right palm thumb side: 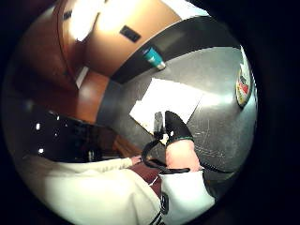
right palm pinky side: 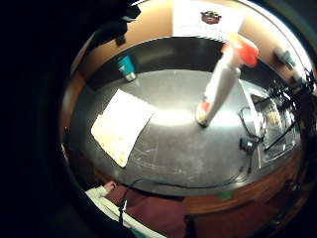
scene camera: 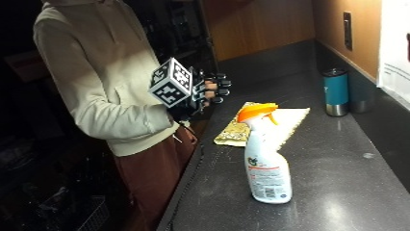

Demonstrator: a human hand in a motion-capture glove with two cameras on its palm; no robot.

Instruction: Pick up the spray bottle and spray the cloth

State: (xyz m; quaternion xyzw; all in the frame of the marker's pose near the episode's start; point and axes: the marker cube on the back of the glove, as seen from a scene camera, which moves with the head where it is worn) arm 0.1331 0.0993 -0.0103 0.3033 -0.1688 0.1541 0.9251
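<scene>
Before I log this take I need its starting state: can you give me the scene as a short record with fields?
spray bottle: white with an orange trigger head, upright on the dark counter, untouched
cloth: pale yellow, flat on the counter behind the bottle
right hand: gloved, raised off the counter near the person's chest, fingers curled, holding nothing
other item: teal tumbler near the wall
task stage: not started

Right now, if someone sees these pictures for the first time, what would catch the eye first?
First the spray bottle with its orange trigger, standing upright on the dark counter in the foreground. Behind it a yellowish cloth lies flat near the counter's front edge, and a teal cup stands by the wall. The gloved right hand is raised at the person's chest, apart from the bottle.
</scene>
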